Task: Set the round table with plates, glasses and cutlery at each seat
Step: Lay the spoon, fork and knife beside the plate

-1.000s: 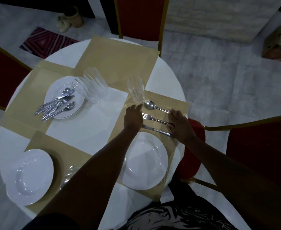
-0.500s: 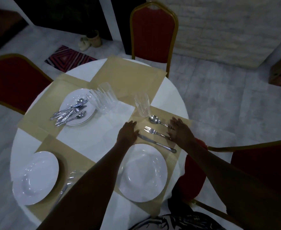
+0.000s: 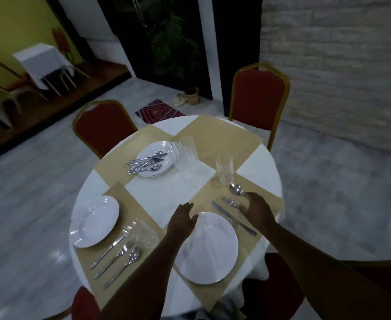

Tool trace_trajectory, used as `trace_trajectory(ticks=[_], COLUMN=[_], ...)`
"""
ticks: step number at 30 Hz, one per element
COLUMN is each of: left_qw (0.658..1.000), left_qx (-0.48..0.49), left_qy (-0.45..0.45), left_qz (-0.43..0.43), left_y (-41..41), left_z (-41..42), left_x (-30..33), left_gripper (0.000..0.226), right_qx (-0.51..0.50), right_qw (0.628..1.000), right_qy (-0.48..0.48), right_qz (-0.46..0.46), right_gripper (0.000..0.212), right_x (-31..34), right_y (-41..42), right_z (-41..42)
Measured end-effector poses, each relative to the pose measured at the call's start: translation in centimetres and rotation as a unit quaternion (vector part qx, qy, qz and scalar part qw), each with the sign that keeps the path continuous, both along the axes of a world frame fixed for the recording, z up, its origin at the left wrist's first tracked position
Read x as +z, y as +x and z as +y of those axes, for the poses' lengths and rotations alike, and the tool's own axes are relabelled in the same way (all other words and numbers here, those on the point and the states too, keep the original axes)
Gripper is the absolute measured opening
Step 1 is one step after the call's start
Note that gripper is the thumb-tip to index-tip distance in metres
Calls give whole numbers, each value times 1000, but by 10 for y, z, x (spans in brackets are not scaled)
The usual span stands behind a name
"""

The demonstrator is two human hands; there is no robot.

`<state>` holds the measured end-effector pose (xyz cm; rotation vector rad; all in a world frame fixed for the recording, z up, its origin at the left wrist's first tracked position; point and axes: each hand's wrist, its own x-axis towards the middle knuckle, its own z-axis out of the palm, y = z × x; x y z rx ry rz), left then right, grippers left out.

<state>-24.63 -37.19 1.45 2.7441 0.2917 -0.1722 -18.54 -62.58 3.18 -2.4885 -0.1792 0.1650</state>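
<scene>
The round white table [image 3: 164,192] carries tan placemats. At the near right seat a white plate [image 3: 209,249] lies beside a knife [image 3: 233,218], fork [image 3: 230,202] and spoon [image 3: 236,189], with a glass [image 3: 223,169] beyond them. My left hand [image 3: 181,221] hovers at the plate's far edge, empty, fingers apart. My right hand [image 3: 259,210] is over the cutlery handles, fingers spread, gripping nothing. The near left seat has a plate [image 3: 95,221], a glass [image 3: 141,232] and a knife, fork and spoon [image 3: 116,262]. A far plate [image 3: 155,158] holds several loose cutlery pieces beside stacked glasses [image 3: 185,152].
Red chairs with gold frames ring the table: one at the back left [image 3: 102,125], one at the back right [image 3: 259,95], one by my right arm [image 3: 282,294]. A patterned mat [image 3: 159,110] lies on the grey floor. The far placemat [image 3: 219,135] is bare.
Both hands have drawn back from the cutlery toward me. The view has tilted up and back, showing more of the room and the near left setting.
</scene>
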Motion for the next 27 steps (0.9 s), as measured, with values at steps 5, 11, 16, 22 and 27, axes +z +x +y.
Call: trace_trajectory(ticks=[5, 11, 16, 22, 27], left_qw=[1000, 998, 995, 993, 991], left_qx=[19, -4, -17, -41, -35], left_qy=[-4, -29, -74, -83, -88], left_qz=[-20, -53, -58, -71, -92], left_y=[-36, -86, -129, -137, -127], left_z=[-10, -45, -84, -131, -164], left_x=[21, 43, 57, 101, 129], left_gripper=[52, 51, 51, 53, 48], right_qx=[-4, -32, -17, -42, -49], right_qw=[999, 998, 1000, 998, 998], right_qy=[38, 47, 18, 44, 31], right_qz=[6, 6, -1, -20, -40], right_gripper=[52, 55, 61, 52, 54], right_x=[23, 46, 70, 116, 142], right_y=[-30, -90, -146, -165, -161], right_z=[-2, -29, -71, -127, -159])
